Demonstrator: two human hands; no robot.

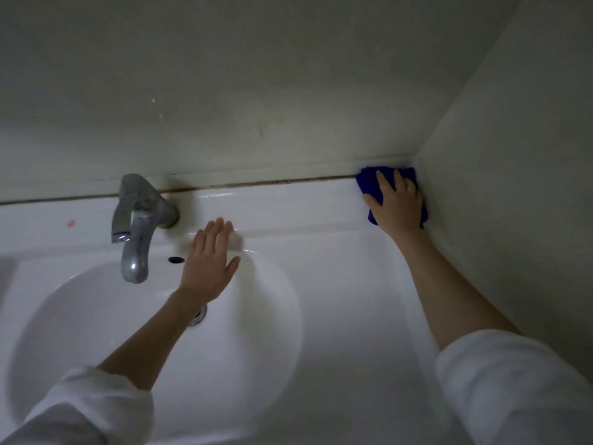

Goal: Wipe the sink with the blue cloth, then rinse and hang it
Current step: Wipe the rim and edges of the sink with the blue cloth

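Rolled white sleeves (93, 409) are seen nearest. The wiping step is judged to be in hand. Over the sink (337, 316) basin, right of the tap (138, 223), the left hand (208, 264) is held flat with fingers spread and nothing held. Far right of the tap, the blue cloth (369, 181) is pressed into the back corner by the right hand (398, 203), fingers spread flat on it. Next, a sweep back along the ledge seems called for; the tap stands in that path.
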